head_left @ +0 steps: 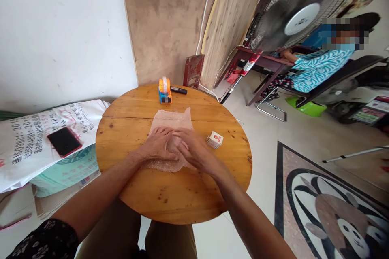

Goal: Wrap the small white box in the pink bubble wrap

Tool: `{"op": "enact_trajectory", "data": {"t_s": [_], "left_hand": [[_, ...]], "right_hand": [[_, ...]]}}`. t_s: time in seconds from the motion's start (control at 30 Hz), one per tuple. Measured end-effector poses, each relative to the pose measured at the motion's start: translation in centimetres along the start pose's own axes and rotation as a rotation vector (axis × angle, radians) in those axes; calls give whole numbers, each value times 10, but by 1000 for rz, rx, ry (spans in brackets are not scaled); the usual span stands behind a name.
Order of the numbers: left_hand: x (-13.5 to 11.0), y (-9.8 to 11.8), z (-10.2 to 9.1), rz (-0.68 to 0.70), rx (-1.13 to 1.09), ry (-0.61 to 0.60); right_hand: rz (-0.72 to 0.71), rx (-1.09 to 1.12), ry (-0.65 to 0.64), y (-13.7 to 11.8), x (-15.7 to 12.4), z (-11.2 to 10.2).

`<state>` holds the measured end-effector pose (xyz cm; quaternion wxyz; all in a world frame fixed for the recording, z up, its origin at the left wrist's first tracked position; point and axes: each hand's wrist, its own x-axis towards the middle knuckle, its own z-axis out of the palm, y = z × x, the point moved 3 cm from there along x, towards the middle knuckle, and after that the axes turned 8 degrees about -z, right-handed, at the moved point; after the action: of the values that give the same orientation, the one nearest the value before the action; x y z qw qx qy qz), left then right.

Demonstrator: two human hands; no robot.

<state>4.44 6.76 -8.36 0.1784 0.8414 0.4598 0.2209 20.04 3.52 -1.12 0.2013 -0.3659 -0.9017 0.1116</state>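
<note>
A sheet of pale, translucent bubble wrap [174, 119] lies spread on the round wooden table [164, 198]. My left hand [158, 145] rests on its left part, fingers stretched forward and thumb apart. From the right, my right hand [190, 145] lies on the same sheet, its fingers extended and somewhat bent towards the left hand. The fingertips of both hands come close together near the sheet's middle. Whether anything lies beneath the palms is hidden. Just right of my right hand stands a small white box [214, 139] with red print.
At the table's far edge are an orange and blue tape dispenser [164, 91] and a black, pen-like object [178, 90]. A phone [64, 141] lies on a white sack [24, 149] to the left. Right are a standing fan [300, 18] and a seated person [322, 66] at a desk.
</note>
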Motion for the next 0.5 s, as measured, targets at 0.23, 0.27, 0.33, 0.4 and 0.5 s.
{"op": "enact_trajectory", "data": {"t_s": [0.23, 0.27, 0.33, 0.4, 0.5], "left_hand": [[0, 2, -1, -5, 12, -19], [-1, 2, -1, -9, 20, -26], [-1, 2, -2, -11, 39, -32], [-2, 1, -6, -12, 55, 9], [-5, -2, -17, -30, 46, 191]], "right_hand": [[238, -268, -214, 42, 8, 26], [256, -286, -220, 46, 4, 26], [273, -312, -216, 49, -2, 26], [282, -345, -198, 47, -5, 28], [297, -391, -177, 43, -5, 32]]}}
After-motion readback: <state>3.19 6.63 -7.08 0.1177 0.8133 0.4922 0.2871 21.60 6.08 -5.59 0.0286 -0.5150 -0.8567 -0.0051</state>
